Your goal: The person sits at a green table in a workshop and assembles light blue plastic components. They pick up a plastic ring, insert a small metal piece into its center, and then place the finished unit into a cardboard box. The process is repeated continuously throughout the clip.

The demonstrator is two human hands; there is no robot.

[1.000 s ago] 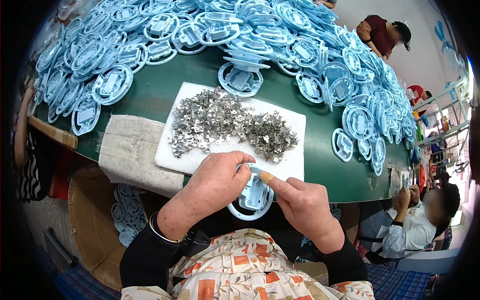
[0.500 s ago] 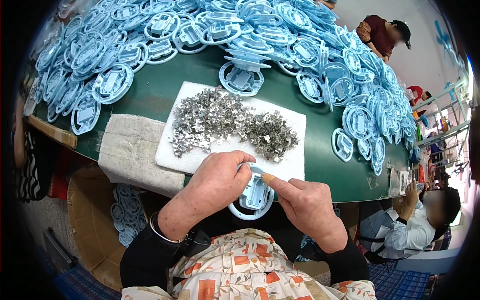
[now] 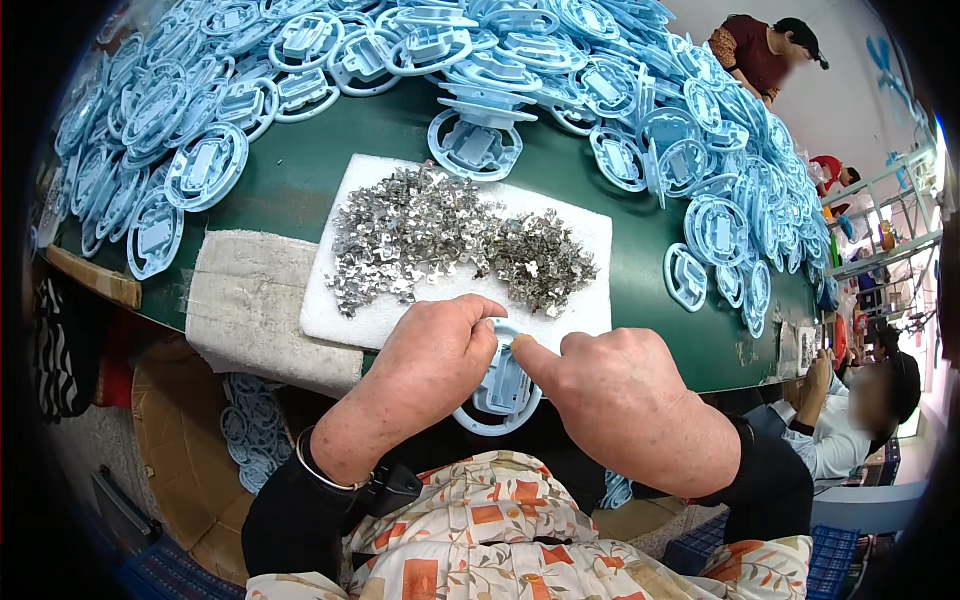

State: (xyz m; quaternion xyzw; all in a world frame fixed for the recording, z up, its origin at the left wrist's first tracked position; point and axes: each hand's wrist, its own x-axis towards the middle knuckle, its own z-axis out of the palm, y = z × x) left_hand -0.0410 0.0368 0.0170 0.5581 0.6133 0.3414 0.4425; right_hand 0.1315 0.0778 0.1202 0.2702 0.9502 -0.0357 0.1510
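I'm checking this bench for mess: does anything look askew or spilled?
The white foam board sits at a slant, its left side overlapping the pale cloth pad, so it looks askew. The metal pieces lie heaped on the board with no obvious spill. The held blue part shows no clear damage.

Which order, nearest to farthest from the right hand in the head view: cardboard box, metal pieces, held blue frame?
1. Held blue frame: at the right hand's fingertip.
2. Metal pieces: on the white board, ahead.
3. Cardboard box: lower left.

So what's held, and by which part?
The left hand holds a round blue plastic frame by its upper-left rim; the right hand shows no clear hold.
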